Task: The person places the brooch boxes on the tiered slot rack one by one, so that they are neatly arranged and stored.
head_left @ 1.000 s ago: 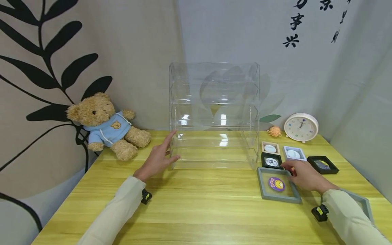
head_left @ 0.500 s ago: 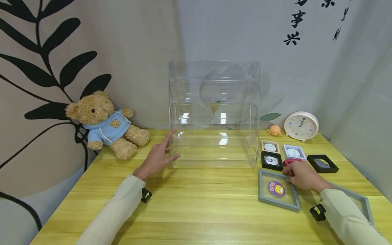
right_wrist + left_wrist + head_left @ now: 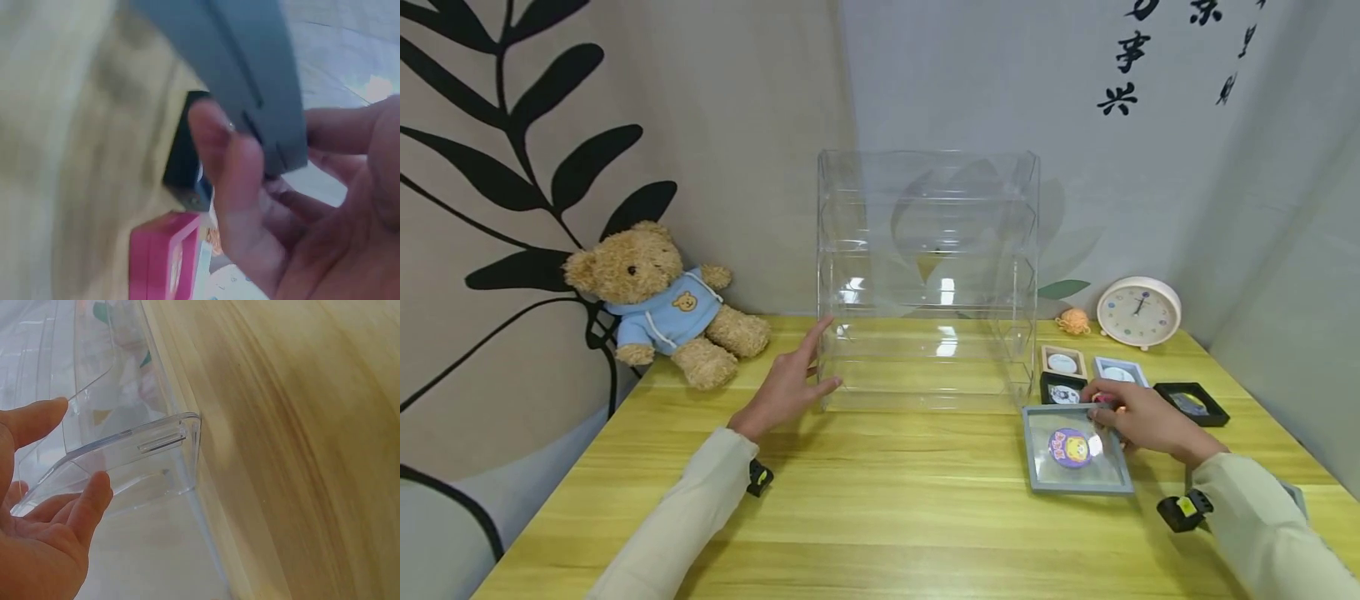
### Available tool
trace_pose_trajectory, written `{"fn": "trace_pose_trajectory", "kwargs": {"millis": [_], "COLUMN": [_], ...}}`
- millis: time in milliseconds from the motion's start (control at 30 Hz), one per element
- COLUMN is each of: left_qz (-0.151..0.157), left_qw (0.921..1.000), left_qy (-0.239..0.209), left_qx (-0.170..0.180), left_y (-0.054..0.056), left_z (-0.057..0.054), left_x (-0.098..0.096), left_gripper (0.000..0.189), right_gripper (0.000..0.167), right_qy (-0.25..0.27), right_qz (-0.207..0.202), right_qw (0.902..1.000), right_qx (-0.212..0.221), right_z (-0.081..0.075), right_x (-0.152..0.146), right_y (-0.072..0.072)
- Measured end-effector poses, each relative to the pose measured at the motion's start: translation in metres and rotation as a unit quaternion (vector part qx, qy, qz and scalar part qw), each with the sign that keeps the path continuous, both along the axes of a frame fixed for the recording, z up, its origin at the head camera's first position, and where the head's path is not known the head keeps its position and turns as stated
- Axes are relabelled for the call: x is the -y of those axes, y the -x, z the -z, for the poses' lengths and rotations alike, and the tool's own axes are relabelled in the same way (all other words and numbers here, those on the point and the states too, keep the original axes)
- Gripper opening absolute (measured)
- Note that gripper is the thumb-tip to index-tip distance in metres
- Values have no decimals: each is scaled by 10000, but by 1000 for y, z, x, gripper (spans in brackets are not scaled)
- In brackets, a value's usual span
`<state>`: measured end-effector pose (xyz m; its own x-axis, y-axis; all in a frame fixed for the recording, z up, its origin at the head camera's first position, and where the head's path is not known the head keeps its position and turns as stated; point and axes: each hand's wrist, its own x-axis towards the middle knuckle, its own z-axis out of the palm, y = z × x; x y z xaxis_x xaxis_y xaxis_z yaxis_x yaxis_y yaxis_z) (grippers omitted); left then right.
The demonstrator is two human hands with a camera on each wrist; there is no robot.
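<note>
A clear acrylic tiered case point(image 3: 927, 279) stands on the yellow wooden table point(image 3: 880, 517). My left hand point(image 3: 786, 385) rests against its lower left corner with straight fingers; in the left wrist view the fingers point(image 3: 37, 419) touch the clear wall point(image 3: 137, 456). My right hand point(image 3: 1138, 419) grips the far right corner of a grey frame point(image 3: 1075, 450) holding a purple and yellow badge, tilting it off the table. The right wrist view shows the thumb point(image 3: 231, 175) and fingers pinching the grey frame point(image 3: 250, 81).
Small frames lie by the right hand: beige point(image 3: 1062, 362), black point(image 3: 1060, 392), white point(image 3: 1118, 372), black point(image 3: 1191, 402), and a pink one point(image 3: 165, 256). A teddy bear point(image 3: 662, 304) sits at back left. A round clock point(image 3: 1138, 311) stands at back right.
My right hand has taken hold of the grey frame and lifted its far edge, shifting it slightly left. The left hand has stayed on the clear case.
</note>
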<state>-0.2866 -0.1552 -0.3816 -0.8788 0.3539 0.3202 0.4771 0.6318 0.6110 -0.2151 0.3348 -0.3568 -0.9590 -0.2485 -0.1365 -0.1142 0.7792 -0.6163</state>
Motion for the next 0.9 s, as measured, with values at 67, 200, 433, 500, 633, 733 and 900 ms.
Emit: {"fn": "trace_pose_trajectory", "kwargs": {"millis": [67, 200, 433, 500, 633, 733, 900], "left_qz": [0, -25, -8, 13, 64, 65, 10], "left_qw": [10000, 10000, 9995, 9994, 9986, 9979, 9970], "left_qy": [-20, -59, -226, -285, -404, -475, -537], "left_qx": [-7, 64, 203, 215, 330, 437, 550], "left_y": [0, 0, 0, -1, -1, -1, -1], "left_z": [0, 1, 1, 0, -1, -1, 0], "left_x": [0, 1, 0, 0, 0, 0, -1], "left_gripper": [98, 99, 98, 97, 96, 96, 96], "right_gripper": [25, 34, 44, 46, 44, 41, 38], "right_qy": [640, 1343, 1667, 1564, 1311, 1382, 1749], "right_qz": [71, -18, -238, -333, -554, -797, -1083], "right_qw": [9958, 9827, 9768, 9804, 9872, 9862, 9786], "right_qx": [647, 1278, 1324, 1151, 723, 444, -21], "right_z": [-5, -14, -30, -35, -47, -56, -73], "right_x": [-2, -9, -10, -8, -2, 4, 16], "right_y": [1, 2, 1, 1, 0, 1, 9]}}
